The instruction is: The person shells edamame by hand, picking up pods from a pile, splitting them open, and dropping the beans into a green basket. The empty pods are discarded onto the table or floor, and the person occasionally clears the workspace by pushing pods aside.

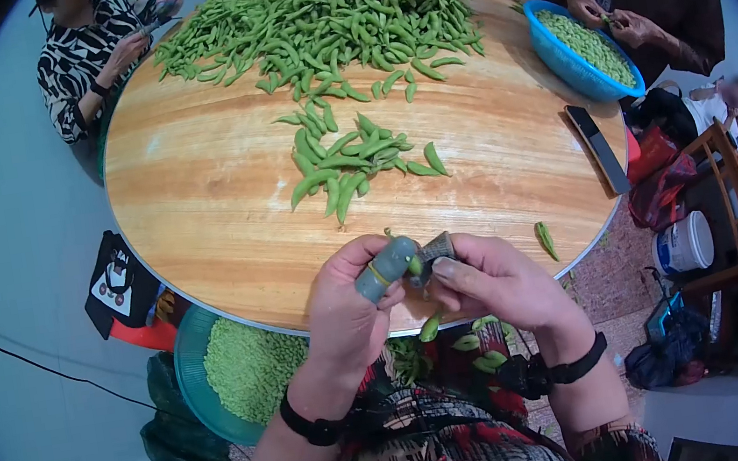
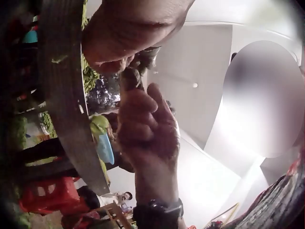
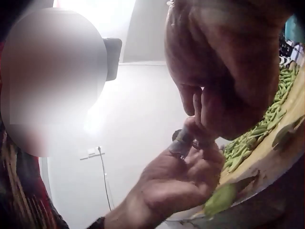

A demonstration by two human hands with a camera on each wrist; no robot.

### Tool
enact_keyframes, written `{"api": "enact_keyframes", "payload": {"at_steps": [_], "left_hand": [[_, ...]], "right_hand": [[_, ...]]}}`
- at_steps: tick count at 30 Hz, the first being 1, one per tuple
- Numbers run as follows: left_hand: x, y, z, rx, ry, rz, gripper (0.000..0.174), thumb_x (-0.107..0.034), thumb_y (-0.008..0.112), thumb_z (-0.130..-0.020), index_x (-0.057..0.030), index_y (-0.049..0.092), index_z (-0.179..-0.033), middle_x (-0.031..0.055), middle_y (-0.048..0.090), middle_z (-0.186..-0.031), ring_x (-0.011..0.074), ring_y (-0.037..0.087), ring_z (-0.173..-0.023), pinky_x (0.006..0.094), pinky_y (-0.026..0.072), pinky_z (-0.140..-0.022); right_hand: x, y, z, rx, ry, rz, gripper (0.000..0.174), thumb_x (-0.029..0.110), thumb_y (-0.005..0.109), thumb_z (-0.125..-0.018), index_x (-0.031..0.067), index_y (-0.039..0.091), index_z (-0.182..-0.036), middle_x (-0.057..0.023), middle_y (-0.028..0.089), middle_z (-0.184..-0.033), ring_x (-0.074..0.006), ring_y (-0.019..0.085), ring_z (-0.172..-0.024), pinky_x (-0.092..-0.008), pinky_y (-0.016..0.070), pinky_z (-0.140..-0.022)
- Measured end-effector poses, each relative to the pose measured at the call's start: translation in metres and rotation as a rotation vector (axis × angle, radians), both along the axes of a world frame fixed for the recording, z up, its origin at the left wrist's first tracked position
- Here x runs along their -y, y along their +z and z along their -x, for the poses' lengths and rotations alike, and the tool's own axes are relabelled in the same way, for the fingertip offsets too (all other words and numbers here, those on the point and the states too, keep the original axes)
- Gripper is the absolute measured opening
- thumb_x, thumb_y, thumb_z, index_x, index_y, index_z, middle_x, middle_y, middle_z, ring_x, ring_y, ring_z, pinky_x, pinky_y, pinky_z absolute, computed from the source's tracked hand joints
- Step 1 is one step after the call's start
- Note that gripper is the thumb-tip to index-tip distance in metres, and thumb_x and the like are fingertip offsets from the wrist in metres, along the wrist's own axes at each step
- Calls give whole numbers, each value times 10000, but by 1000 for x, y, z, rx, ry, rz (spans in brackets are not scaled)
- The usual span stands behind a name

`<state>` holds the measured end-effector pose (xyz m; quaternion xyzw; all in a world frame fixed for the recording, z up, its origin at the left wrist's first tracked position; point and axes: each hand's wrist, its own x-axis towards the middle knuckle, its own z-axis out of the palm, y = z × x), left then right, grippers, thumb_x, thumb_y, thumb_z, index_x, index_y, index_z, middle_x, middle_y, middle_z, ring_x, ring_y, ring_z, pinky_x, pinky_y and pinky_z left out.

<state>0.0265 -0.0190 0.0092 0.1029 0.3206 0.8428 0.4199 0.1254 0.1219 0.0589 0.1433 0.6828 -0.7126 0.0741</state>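
Over the table's near edge, my two hands meet fingertip to fingertip around a green soybean pod, mostly hidden by the fingers. A bit of the pod [image 1: 414, 265] shows between them. My left hand [image 1: 334, 316] pinches it, and a grey-green finger sleeve [image 1: 377, 273] with a yellow band covers one digit. From the other side my right hand [image 1: 514, 290] grips the pod with thumb and curled fingers; a dark ribbed cover [image 1: 436, 247] sits on a fingertip. Ahead lies a small group of soybean pods [image 1: 345, 163] on the wooden table [image 1: 226, 222].
A large heap of pods [image 1: 347, 7] fills the far side. Below left, a teal basket [image 1: 189, 369] holds shelled beans [image 1: 251, 365]. A blue basin [image 1: 568, 70] of beans and a phone [image 1: 598, 149] stand at right. One loose pod [image 1: 546, 241] lies nearby. Other people sit around.
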Motion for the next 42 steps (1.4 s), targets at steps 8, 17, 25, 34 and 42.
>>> {"api": "enact_keyframes", "payload": {"at_steps": [8,17,25,34,42], "left_hand": [[-8,2,-6,-166,106,150,41,-36,571,-844,-29,581,-883,59,602,-842,49,473,-631,165,342,-530],[-8,11,-14,-410,60,274,73,17,548,-831,14,575,-899,25,570,-755,38,449,-575,167,339,-504],[-2,0,-1,-648,188,472,314,127,371,-784,12,582,-986,21,575,-765,43,469,-604,158,383,-544],[-2,13,7,-724,-309,347,380,72,411,-839,21,518,-1201,32,599,-942,76,546,-800,193,446,-713],[-8,14,28,-337,-75,280,454,-56,509,-883,-34,420,-1327,-51,469,-879,24,410,-772,165,329,-624]], "right_hand": [[1,-10,1,-40,-8,177,219,187,409,-968,65,482,-801,46,455,-647,-34,333,-490,-188,286,-445],[2,-29,2,-81,-91,126,220,172,470,-928,56,510,-745,43,487,-609,-24,373,-498,-186,290,-447],[-29,-23,26,-163,-41,-436,168,184,499,-885,53,569,-808,-73,559,-594,-174,522,-517,-300,396,-489],[-84,-10,79,-105,166,-1588,176,111,513,-786,63,598,-932,-200,602,-682,-362,604,-655,-455,480,-585],[-64,4,42,59,-48,-221,156,102,546,-781,35,598,-912,-33,549,-575,-95,502,-457,-235,398,-420]]}}
